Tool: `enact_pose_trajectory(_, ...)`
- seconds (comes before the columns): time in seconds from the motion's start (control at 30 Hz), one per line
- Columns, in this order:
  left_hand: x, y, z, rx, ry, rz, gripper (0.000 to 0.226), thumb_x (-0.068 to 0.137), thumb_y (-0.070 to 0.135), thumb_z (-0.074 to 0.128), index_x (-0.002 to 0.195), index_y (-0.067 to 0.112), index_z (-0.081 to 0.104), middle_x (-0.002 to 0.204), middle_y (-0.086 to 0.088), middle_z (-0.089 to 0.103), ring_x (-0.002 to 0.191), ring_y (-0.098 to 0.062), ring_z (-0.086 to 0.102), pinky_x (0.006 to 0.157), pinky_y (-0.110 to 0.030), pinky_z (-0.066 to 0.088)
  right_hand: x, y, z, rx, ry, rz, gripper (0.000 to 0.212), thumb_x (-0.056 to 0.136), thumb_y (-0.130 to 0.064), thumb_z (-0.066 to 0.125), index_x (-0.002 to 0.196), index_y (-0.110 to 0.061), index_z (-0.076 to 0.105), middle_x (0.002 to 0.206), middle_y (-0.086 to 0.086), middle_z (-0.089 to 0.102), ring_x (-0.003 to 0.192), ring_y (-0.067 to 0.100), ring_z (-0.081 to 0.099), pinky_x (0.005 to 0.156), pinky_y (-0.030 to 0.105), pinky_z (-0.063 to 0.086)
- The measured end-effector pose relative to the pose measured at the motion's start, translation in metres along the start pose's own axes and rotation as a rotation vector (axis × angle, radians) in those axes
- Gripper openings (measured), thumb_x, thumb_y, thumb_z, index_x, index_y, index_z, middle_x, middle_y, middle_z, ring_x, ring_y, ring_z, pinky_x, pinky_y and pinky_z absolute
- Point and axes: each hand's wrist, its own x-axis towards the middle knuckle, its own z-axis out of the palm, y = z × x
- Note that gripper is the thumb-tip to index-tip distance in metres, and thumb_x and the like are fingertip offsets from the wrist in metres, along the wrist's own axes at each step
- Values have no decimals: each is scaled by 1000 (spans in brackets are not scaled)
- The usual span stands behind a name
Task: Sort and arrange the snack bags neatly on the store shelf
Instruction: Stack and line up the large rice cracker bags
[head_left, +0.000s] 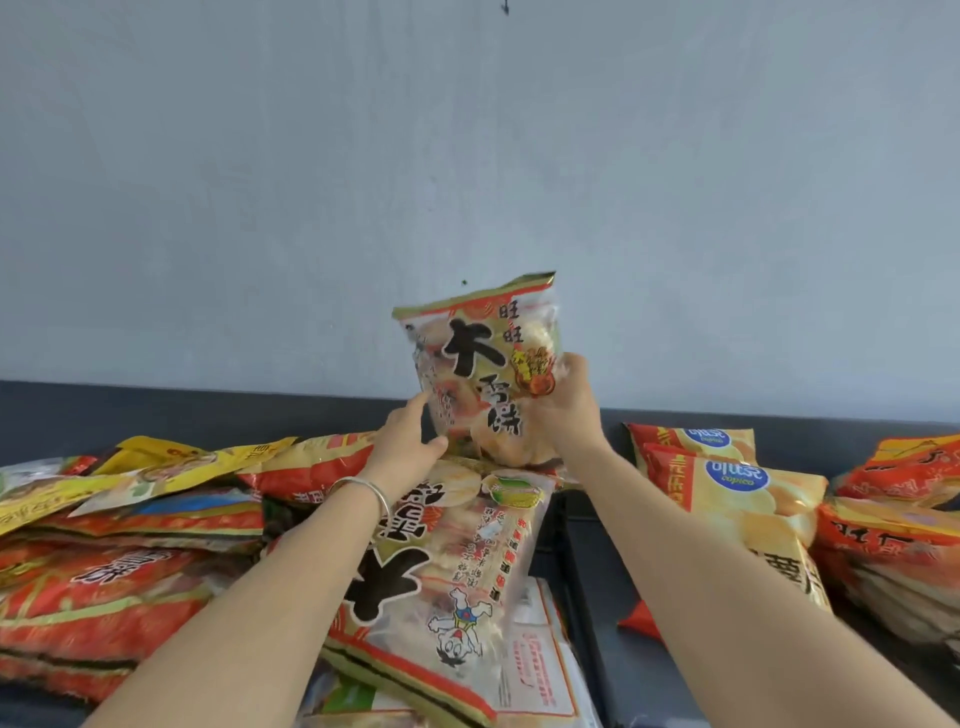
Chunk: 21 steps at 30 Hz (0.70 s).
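A rice-cracker bag (480, 358) with big black characters stands upright at the back of the shelf, against the grey wall. My right hand (569, 410) grips its right side, fingers curled round the edge. My left hand (410, 434), with a silver bangle on the wrist, touches the bag's lower left side with straight fingers. Below it a larger bag of the same kind (447, 561) lies flat on top of other packs.
A heap of red and yellow snack bags (119, 545) fills the left. Yellow chip bags (737, 499) lie to the right, with a stack of red bags (904, 530) at the far right. A dark shelf strip (592, 571) shows between the piles.
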Motion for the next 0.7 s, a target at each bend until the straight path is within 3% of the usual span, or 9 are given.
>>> enact_pose_trajectory(0.2, 5, -8, 11, 106, -132, 105, 71, 92, 21, 56, 150, 22, 15, 154, -6, 23, 141, -22, 24, 113, -33, 21, -4, 54, 31, 147, -172, 273, 54, 80, -12, 68, 121, -23, 34, 111, 3, 59, 101, 17, 59, 85, 39, 53)
enact_pose_trajectory(0.37, 8, -10, 22, 214, -285, 79, 70, 93, 27, 54, 150, 24, 13, 155, -9, 18, 142, -26, 23, 114, -35, 21, 9, 66, 30, 350, -194, 426, 55, 86, 1, 62, 126, -24, 33, 114, 4, 59, 104, 23, 62, 89, 49, 54)
enact_pose_trajectory(0.57, 12, -16, 31, 371, -389, -44, 61, 97, 40, 41, 150, 22, 16, 155, -11, 23, 141, -29, 24, 115, -39, 23, 10, 76, 28, 88, -281, 540, 54, 92, -12, 58, 135, -17, 26, 123, 10, 53, 111, 27, 55, 95, 46, 50)
enact_pose_trajectory(0.7, 8, -16, 36, 462, -438, -51, 51, 99, 39, 34, 146, 21, 28, 149, -8, 36, 135, -28, 35, 110, -36, 31, 9, 78, 19, -51, -352, 587, 56, 90, -17, 62, 138, -13, 35, 127, 13, 55, 114, 30, 55, 99, 49, 47)
